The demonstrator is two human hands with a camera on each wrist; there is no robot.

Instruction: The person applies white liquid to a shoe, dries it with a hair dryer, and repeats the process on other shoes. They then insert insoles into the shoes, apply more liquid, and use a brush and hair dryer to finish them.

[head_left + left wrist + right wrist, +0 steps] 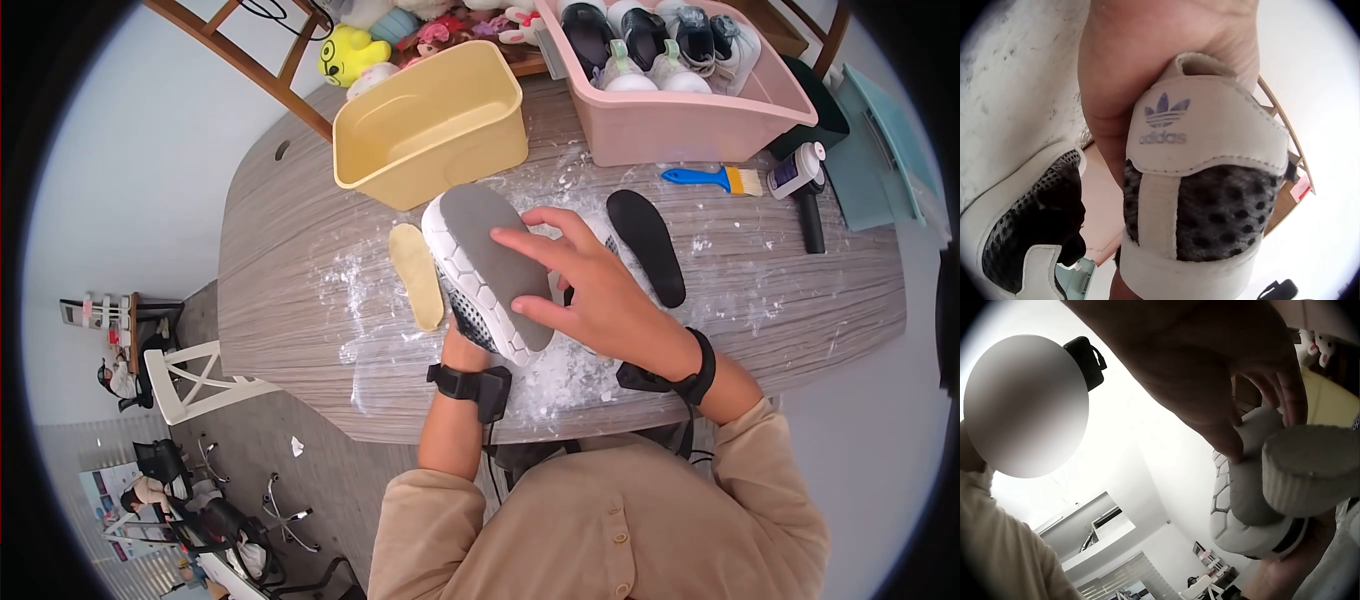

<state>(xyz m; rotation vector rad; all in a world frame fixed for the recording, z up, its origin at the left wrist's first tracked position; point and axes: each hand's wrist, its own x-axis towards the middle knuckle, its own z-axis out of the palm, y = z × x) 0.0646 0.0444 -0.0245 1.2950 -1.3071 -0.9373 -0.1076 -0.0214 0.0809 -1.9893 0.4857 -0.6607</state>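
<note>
A sneaker [488,270] with a grey sole, white midsole and black mesh upper is held sole-up over the table. My left hand [1166,44] grips it from below at the ankle opening, its fingers mostly hidden behind the white adidas-marked heel. Spread over the upturned sole, my right hand [600,290] touches it with fingertips and thumb, as the right wrist view also shows. A second sneaker [1029,219] of the same kind is on the table, largely covered by the right hand in the head view. Flanking the pair are a yellowish insole [416,278] and a black insole [646,248].
White powder [570,385] is scattered over the wood-grain table [290,230]. At the back stand a yellow bin [440,165] and a pink bin [690,135] holding several shoes. A blue-handled brush [710,179], a white bottle [795,170] and a black-handled item [810,220] lie at right.
</note>
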